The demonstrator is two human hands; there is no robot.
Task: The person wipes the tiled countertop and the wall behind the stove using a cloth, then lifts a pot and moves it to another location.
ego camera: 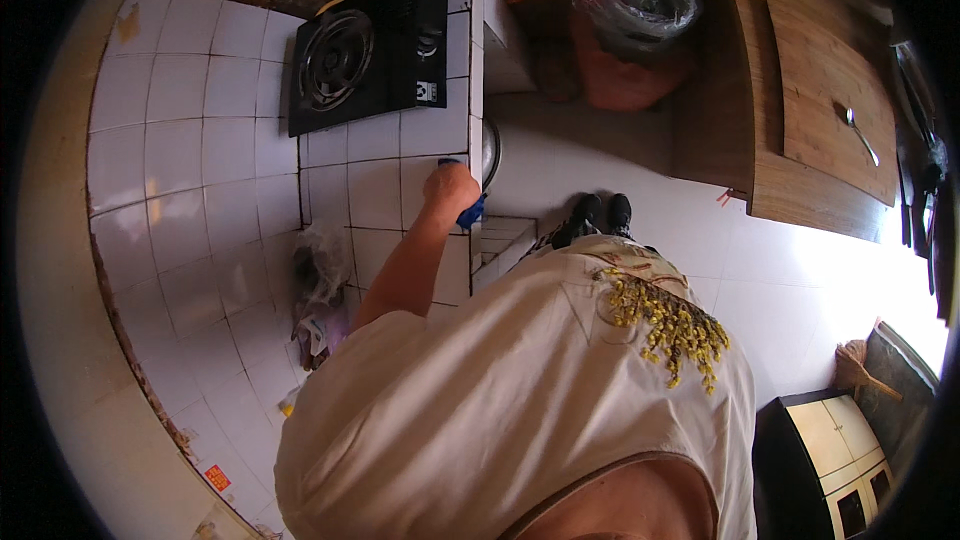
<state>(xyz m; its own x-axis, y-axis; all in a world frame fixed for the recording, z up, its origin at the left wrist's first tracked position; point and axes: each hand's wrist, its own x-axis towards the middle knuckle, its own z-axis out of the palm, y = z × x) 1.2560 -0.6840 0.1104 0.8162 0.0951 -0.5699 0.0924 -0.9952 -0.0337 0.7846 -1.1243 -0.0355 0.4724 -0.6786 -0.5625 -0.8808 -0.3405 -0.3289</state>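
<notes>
My left hand [452,188] is closed on a blue cloth [471,214] at the front edge of the white tiled counter [375,191]. Part of the cloth hangs below my fist at the edge, and a bit shows above it. Beyond that hand, a black gas stove [367,52] with a round burner sits on the counter. My right hand is out of view. On that side, a metal spoon [861,136] lies on a wooden cutting board [825,90].
Plastic bags [321,266] lie on the counter against the tiled wall. A plastic-lined bin [637,4] stands beyond the counter's end. The wooden table [795,202] is at right, with a straw broom [855,366] and a small cabinet [832,439] at lower right.
</notes>
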